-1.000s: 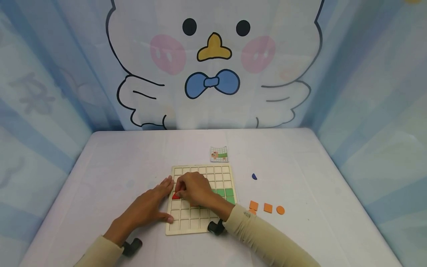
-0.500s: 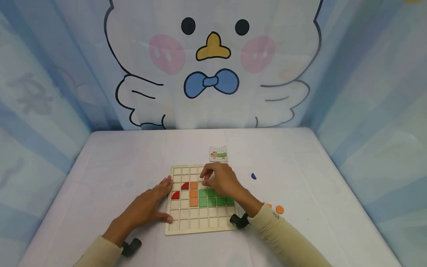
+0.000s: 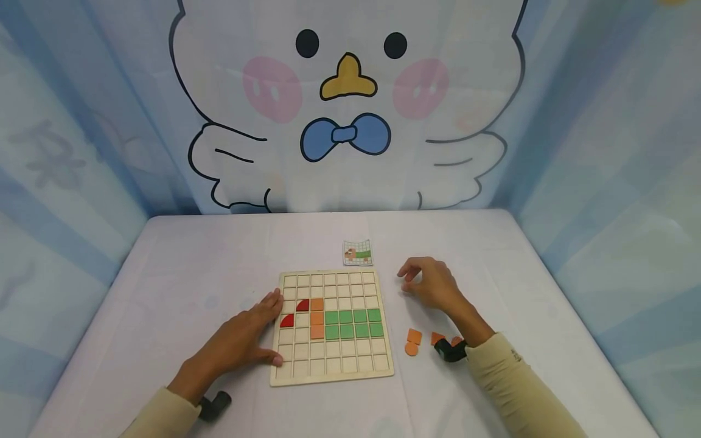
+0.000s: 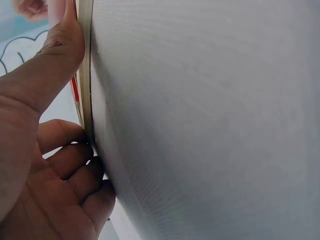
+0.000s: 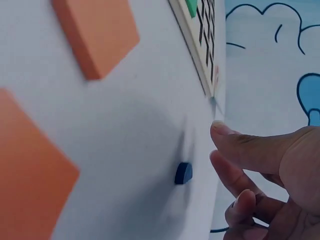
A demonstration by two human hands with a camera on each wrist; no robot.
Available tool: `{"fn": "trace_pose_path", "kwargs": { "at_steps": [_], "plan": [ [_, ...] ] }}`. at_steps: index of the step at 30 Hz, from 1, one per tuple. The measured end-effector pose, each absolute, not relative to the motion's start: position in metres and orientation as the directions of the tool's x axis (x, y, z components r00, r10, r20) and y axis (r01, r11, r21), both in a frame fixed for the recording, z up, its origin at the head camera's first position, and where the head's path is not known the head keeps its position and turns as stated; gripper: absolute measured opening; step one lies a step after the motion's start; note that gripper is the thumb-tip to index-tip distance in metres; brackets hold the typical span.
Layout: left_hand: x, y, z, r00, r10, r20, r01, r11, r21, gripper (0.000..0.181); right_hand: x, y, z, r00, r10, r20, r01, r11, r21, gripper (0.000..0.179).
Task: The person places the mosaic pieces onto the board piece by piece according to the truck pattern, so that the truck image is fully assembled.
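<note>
I see the left hand (image 3: pixel 244 336), unclenched, touching the left edge of the pale wooden grid board (image 3: pixel 348 347). From here, the right hand (image 3: pixel 432 284), loosely bent, grasps nothing near the small dark-blue half-round piece (image 5: pixel 183 173) (untouched on the white tabletop (image 3: pixel 465 243)).

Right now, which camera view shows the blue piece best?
The right wrist view: the blue piece lies unobstructed, near the right hand. In the head view that hand apparently hides it; the left wrist view omits it.

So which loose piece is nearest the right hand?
The small blue piece, by the right hand's fingertips; the loose orange pieces lie farther off.
</note>
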State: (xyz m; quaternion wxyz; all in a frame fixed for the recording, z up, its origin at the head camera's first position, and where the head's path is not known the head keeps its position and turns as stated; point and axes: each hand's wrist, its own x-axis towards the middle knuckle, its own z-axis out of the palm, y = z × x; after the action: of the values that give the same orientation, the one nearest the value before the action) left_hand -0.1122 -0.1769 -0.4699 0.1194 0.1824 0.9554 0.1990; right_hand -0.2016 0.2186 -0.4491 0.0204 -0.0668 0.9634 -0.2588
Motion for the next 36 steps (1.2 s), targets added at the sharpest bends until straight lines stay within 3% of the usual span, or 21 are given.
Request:
{"fn": "trace_pose_path", "kwargs": {
  "at_steps": [10, 17, 26, 36],
  "plan": [
    [-0.113, -0.177, -0.471, -0.902, 0.399, -0.163, 0.3, 0.852, 0.428, 0.126, -0.208, 0.238, -0.457, -0.994, -0.087, -0.068, -0.052, 0.911, -0.41, 0.015],
    [-0.113, -0.177, -0.471, -0.904, 0.399, -0.154, 0.304, 0.853, 0.423, 0.126, -0.207, 0.236, -0.459, -0.99, -0.104, -0.095, -0.056, 0.91, -0.412, 0.014],
    [-0.113, -0.177, -0.471, -0.904, 0.396, -0.16, 0.301, 0.856, 0.419, 0.126, -0.2, 0.225, -0.46, -0.987, -0.136, -0.089, -0.073, 0.859, -0.506, 0.012],
    [-0.113, -0.178, -0.472, -0.905, 0.397, -0.149, 0.307, 0.855, 0.417, 0.126, -0.185, 0.172, -0.444, -0.96, -0.271, -0.066, -0.167, 0.75, -0.64, 0.014]
  ]
}}
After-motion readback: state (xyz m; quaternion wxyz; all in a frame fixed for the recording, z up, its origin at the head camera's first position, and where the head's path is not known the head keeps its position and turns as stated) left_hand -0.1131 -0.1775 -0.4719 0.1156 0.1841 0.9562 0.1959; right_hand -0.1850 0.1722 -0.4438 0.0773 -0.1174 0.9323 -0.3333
